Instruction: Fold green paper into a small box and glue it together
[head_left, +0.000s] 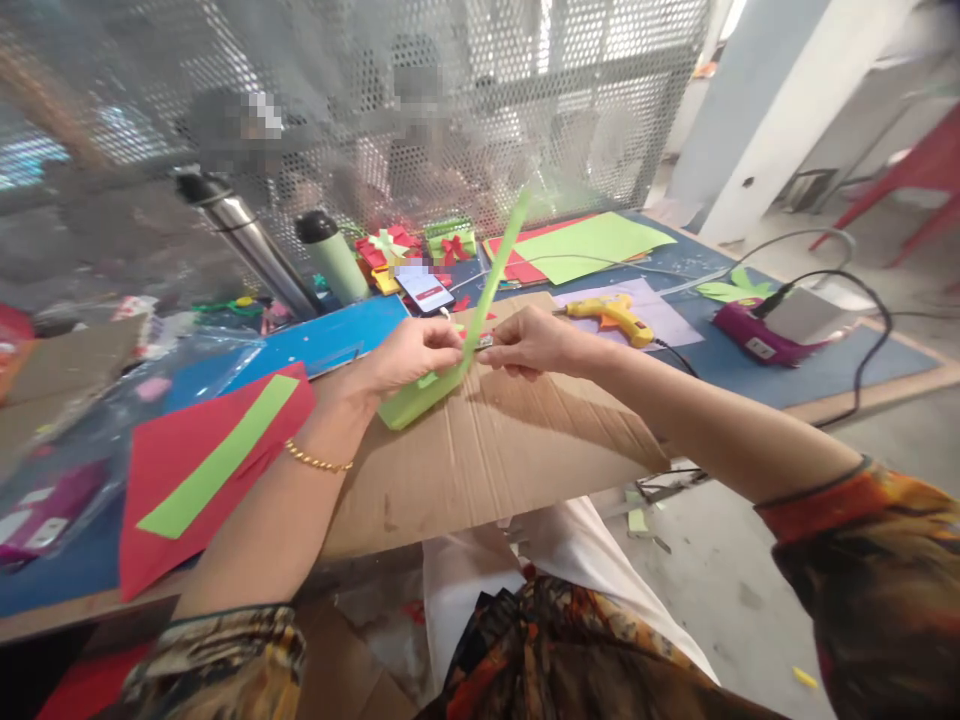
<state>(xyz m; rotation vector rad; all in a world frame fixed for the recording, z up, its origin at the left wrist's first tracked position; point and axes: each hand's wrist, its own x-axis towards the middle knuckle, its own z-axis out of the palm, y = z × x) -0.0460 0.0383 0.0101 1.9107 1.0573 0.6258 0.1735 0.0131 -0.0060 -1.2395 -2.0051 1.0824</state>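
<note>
My left hand (412, 355) pinches a light green folded paper piece (420, 400) with thumb and fingertips. A long narrow paper strip (496, 275) of the same green stands up from it, tilted to the right. Close against the strip's right side, my right hand (536, 342) is closed, thumb and fingers pressed together. A small pale bit shows at its fingertips, too small to name. Both hands are above a brown cardboard sheet (480, 470). To the left, a flat green strip (221, 455) lies on red paper (154, 470).
A yellow glue gun (615, 315) lies on pale purple paper (667, 310) at the right. Behind are a phone (424, 290), a steel flask (251, 245), a green bottle (334, 260) and green sheets (607, 248). Cables run to a purple power strip (765, 335).
</note>
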